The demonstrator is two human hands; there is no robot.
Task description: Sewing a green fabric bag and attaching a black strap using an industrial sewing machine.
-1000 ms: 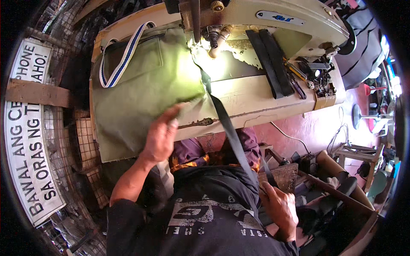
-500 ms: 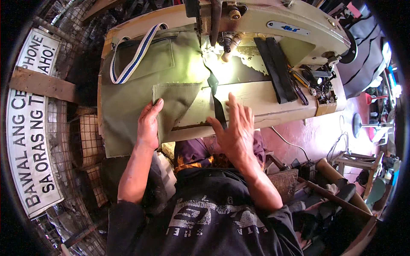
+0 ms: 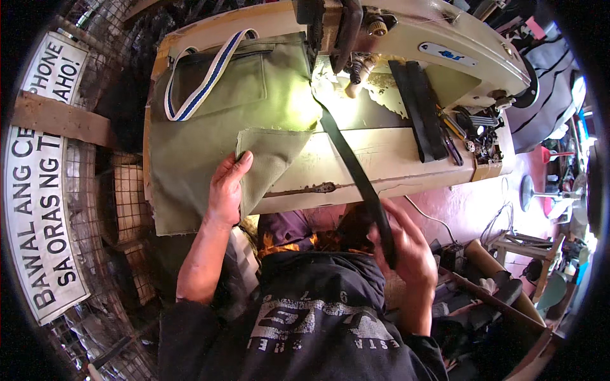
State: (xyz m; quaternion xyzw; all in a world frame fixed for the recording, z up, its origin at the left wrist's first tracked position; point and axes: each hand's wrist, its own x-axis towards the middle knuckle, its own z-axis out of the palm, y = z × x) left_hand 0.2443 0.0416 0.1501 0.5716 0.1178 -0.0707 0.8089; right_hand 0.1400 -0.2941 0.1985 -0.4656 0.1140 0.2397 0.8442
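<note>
An olive-green fabric piece [image 3: 190, 149] with a stitched pocket lies across the left of the sewing table. My left hand [image 3: 226, 193] grips its near edge, thumb on top, beside a folded-over corner. From the lit needle area of the sewing machine [image 3: 406, 47], a black binding strip [image 3: 349, 159] runs down over the table's front edge. My right hand [image 3: 410, 244], off that edge, is closed round the strip's lower part and draws it straight. A white strap with a blue stripe [image 3: 208, 86] loops over the fabric's far left part.
Dark strips [image 3: 419, 117] lie on the table at right, near a yellow-handled cutter [image 3: 454, 124] and a pile of small metal parts [image 3: 486, 143]. Wire mesh [image 3: 130, 197] stands at the left. Below right are a cardboard roll [image 3: 505, 282] and a wooden stool [image 3: 530, 251].
My right hand has gone from open above the table to gripping the black strip, pulling it toward me and right. My left hand stays on the fabric. The whole view has shifted slightly.
</note>
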